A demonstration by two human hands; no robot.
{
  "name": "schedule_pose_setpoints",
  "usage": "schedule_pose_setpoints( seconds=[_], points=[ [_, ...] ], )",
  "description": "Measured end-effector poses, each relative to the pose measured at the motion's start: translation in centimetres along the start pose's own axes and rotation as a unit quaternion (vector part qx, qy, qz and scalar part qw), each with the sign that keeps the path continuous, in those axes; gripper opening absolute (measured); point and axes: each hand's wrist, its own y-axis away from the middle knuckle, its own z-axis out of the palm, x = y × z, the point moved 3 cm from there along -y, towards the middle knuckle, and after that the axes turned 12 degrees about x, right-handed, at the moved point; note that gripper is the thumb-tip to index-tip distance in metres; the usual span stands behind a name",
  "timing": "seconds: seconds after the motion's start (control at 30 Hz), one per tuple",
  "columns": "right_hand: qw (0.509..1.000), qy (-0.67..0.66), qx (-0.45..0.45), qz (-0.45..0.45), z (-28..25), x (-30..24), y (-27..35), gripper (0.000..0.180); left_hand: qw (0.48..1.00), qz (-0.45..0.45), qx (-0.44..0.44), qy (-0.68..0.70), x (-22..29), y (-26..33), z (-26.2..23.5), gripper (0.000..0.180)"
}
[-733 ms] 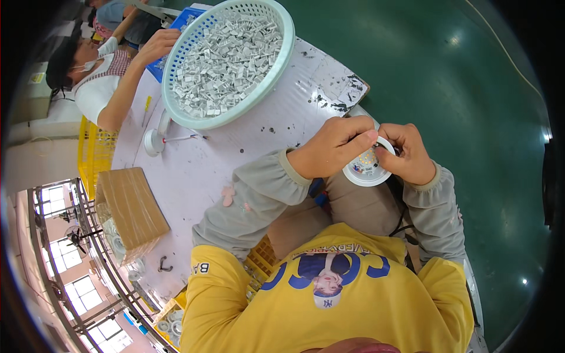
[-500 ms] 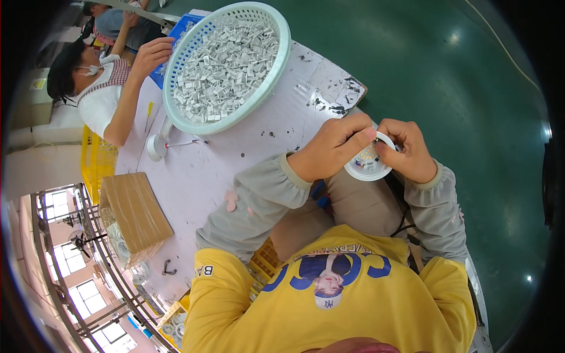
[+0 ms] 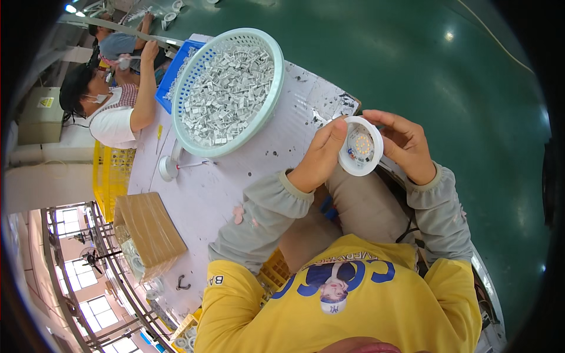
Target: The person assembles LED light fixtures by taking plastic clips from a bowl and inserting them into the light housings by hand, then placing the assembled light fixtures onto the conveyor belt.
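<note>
A round white LED downlight (image 3: 361, 148) with a cluster of small yellow LEDs inside is held up over my lap, its inside facing me. My left hand (image 3: 322, 154) grips its left rim, thumb along the edge and the other fingers mostly hidden. On the other side my right hand (image 3: 405, 143) has its fingers and thumb around the right rim. Small coloured components sit near the LEDs at the lower left of the inside. Left of my arms, a white round lamp part (image 3: 169, 168) with wires lies on the table (image 3: 235, 182).
A pale green basket (image 3: 276, 88) full of small grey-white pieces stands on the table, beside a blue tray (image 3: 168, 85). A cardboard box (image 3: 152, 226) is at the left, near a yellow crate (image 3: 112, 182). A co-worker (image 3: 115, 112) sits across at the far left.
The downlight has turned so its inside shows more fully. My right fingers have come out of its inside to the rim, and my left hand has shifted to its left edge.
</note>
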Motion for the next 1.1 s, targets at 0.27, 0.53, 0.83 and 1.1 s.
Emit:
schedule_pose_setpoints(
  seconds=[0.27, 0.53, 0.83, 1.1],
  points=[
    [0.997, 0.071, -0.023, 0.011, 0.4, -1.0, -0.6, 0.029, 0.996, -0.083, -0.021, -0.001, 3.2, 0.5, 1.0, 0.045],
    [0.998, -0.008, 0.040, 0.047, -0.7, 1.1, 1.3, 0.024, 0.997, 0.016, -0.066, -0.034, 1.5, 0.5, 0.8, 0.047],
    [0.990, -0.109, 0.023, 0.083, 1.6, -0.3, 0.8, 0.032, 0.995, 0.070, -0.011, -0.067, 1.8, 0.2, 0.1, 0.037],
    [0.998, -0.056, -0.020, -0.016, 2.3, -1.6, 0.4, 0.026, 1.000, -0.017, -0.008, 0.005, 0.4, 0.0, -0.8, 0.035]
  ],
)
